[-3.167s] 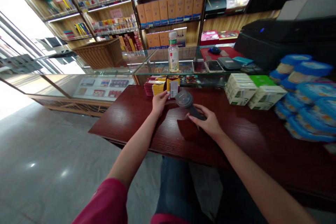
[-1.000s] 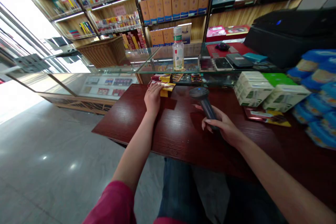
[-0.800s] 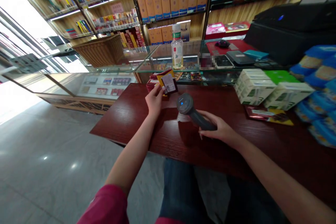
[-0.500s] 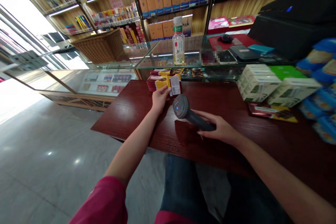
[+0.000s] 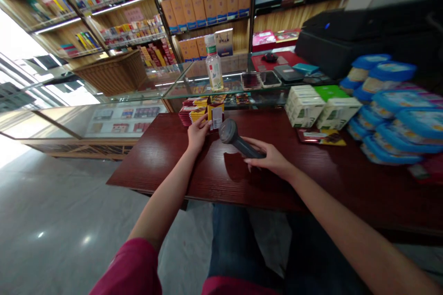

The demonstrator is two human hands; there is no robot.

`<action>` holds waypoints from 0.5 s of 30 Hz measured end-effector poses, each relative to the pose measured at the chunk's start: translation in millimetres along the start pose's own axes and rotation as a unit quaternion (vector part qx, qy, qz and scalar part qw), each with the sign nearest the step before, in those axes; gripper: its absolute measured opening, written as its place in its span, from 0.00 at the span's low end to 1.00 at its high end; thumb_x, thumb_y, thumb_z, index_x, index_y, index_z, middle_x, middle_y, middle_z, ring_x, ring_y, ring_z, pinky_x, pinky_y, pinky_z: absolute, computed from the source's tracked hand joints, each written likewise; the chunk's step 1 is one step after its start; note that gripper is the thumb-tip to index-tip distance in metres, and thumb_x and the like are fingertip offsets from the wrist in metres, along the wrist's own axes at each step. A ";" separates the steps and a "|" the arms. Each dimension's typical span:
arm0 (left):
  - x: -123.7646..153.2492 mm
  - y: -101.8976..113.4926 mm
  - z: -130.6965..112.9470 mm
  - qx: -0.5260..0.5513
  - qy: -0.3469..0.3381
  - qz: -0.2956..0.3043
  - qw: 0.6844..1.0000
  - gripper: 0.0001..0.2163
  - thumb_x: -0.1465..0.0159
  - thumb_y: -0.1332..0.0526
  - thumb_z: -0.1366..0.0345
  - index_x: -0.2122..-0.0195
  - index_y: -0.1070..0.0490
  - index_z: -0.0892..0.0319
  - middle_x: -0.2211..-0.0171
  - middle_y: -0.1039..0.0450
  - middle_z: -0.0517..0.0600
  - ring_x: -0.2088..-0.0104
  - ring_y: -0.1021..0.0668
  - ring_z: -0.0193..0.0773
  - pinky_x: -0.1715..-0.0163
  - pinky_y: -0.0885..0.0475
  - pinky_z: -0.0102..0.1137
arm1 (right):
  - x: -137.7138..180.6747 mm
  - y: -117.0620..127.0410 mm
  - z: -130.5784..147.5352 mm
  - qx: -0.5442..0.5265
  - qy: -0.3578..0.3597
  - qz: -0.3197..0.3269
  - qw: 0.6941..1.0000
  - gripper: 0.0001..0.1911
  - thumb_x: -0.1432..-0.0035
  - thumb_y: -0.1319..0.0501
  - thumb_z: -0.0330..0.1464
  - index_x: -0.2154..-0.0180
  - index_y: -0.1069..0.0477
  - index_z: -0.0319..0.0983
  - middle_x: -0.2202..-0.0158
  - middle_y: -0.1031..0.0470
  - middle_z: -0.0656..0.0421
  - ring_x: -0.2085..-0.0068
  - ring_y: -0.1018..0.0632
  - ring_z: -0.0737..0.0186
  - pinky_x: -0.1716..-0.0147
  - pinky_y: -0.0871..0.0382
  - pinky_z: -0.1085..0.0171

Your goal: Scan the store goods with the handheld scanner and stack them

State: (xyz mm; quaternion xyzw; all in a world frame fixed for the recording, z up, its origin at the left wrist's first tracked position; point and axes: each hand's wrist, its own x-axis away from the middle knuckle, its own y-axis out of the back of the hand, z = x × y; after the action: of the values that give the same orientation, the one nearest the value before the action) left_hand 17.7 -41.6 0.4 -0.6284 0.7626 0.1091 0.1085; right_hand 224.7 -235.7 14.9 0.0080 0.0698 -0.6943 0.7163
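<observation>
A person in magenta sleeves works with both hands at a dark red table [image 5: 148, 152] in a shop, the clock directions here read from the scanner [image 5: 244, 145] at the dial's centre. The left hand [image 5: 198, 134] pinches the left edge of a yellow and maroon packet [image 5: 217, 117] between thumb and fingers, holding it upright at 11 o'clock with its white label turned toward the person. The right hand [image 5: 268, 159] is curled round the scanner's handle, the grey head tipped toward 10 o'clock, near the packet but apart from it. A stack [image 5: 192, 113] of similar packets sits at 10 o'clock, just beyond the left fingers; whether it touches the held packet cannot be told. A second packet [image 5: 321, 137] lies flat at 3 o'clock, before white and green packs [image 5: 304, 106] at 2. Farther out, toward 3, blue-lidded tubs [image 5: 401, 122] are piled. On the glass case [image 5: 194, 80] behind the table, a bottle [image 5: 214, 71] stands at 11 o'clock and a phone [image 5: 270, 79] lies at 1.
</observation>
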 end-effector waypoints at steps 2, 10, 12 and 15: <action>7.7 -1.0 -4.4 -0.062 -0.035 -0.003 0.997 0.18 0.39 0.29 0.62 0.49 0.21 0.61 0.55 0.15 0.55 0.52 0.14 0.46 0.50 0.20 0.38 | 8.1 3.0 3.9 -0.024 0.002 -0.055 0.998 0.38 0.53 0.24 0.34 0.39 0.25 0.42 0.67 0.15 0.60 0.74 0.19 0.61 0.78 0.28 0.66; 48.2 -75.0 -31.5 -0.328 -0.295 0.135 0.887 0.10 0.29 0.38 0.61 0.50 0.19 0.52 0.54 0.15 0.51 0.55 0.14 0.43 0.54 0.22 0.34 | 89.7 53.8 18.0 -0.056 0.082 -0.328 0.939 0.30 0.53 0.26 0.40 0.46 0.22 0.43 0.42 0.20 0.50 0.80 0.27 0.70 0.83 0.35 0.66; 60.8 -119.1 -41.3 -0.339 -0.357 0.187 0.850 0.13 0.26 0.42 0.62 0.48 0.20 0.55 0.52 0.16 0.54 0.52 0.15 0.43 0.52 0.23 0.34 | 108.4 68.6 20.4 -0.043 0.097 -0.379 0.919 0.28 0.52 0.27 0.41 0.48 0.22 0.43 0.42 0.20 0.52 0.82 0.31 0.73 0.83 0.36 0.65; 80.5 -189.2 -54.4 -0.357 -0.416 0.261 0.794 0.14 0.25 0.45 0.64 0.45 0.21 0.57 0.50 0.17 0.57 0.49 0.17 0.44 0.48 0.24 0.36 | 125.5 83.6 23.5 -0.021 0.117 -0.428 0.896 0.28 0.51 0.30 0.42 0.46 0.22 0.45 0.43 0.20 0.55 0.82 0.34 0.74 0.84 0.39 0.66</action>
State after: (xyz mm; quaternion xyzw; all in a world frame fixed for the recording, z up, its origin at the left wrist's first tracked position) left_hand 187.0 -168.6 22.2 -0.2931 0.6858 0.6489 0.1506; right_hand 313.3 -360.0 17.1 0.0435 0.1643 -0.9263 0.3362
